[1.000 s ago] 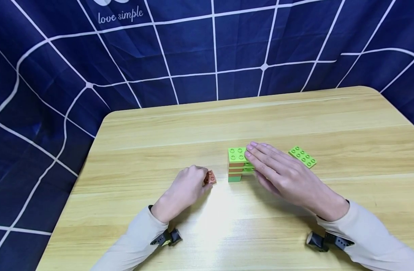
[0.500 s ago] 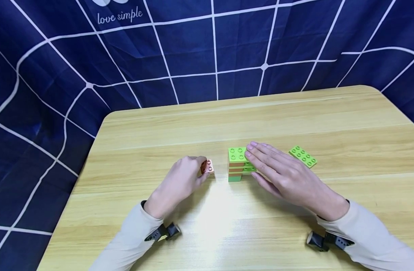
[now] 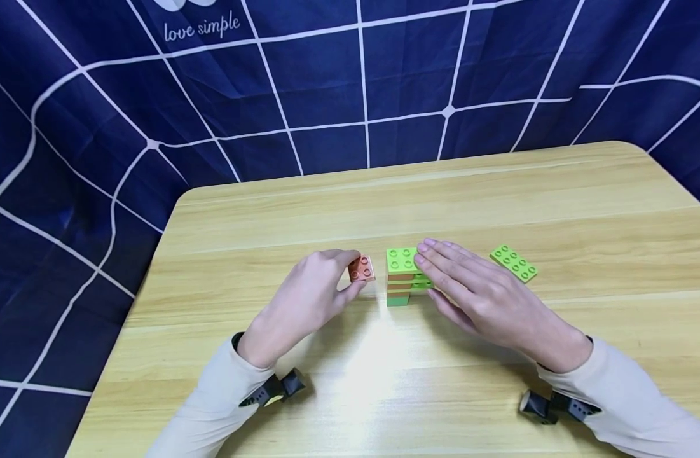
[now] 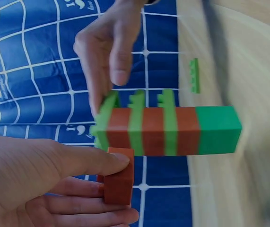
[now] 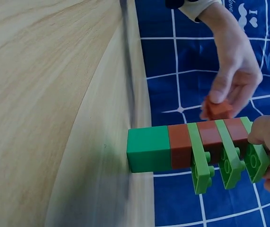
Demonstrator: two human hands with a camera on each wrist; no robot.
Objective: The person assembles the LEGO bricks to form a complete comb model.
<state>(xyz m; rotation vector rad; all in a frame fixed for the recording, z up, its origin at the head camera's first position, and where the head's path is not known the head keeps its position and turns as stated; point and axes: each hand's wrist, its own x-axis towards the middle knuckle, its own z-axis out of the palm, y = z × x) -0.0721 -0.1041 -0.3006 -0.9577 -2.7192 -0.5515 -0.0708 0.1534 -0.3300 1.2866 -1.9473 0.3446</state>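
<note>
My left hand (image 3: pixel 304 289) pinches an orange-red 2x2 toy building brick (image 3: pixel 362 268) between thumb and fingers, above the table just left of a brick tower (image 3: pixel 398 287). The tower stands upright: a dark green block (image 5: pixel 148 149) at the bottom, then orange-red bricks alternating with lime green plates (image 4: pixel 136 122) that stick out to the right. A lime green plate (image 3: pixel 400 259) forms its top. My right hand (image 3: pixel 481 292) lays nearly straight fingers on the right part of that top plate. Its thumb hangs apart from the tower in the left wrist view.
A loose lime green eight-stud plate (image 3: pixel 514 263) lies on the wooden table (image 3: pixel 304 216), right of the tower behind my right hand. A dark blue curtain (image 3: pixel 407 76) with white grid lines hangs behind and beside the table.
My left hand has raised the orange-red brick and carried it away from me, then rightward, nearer the tower's top. My right hand and the tower hold their places.
</note>
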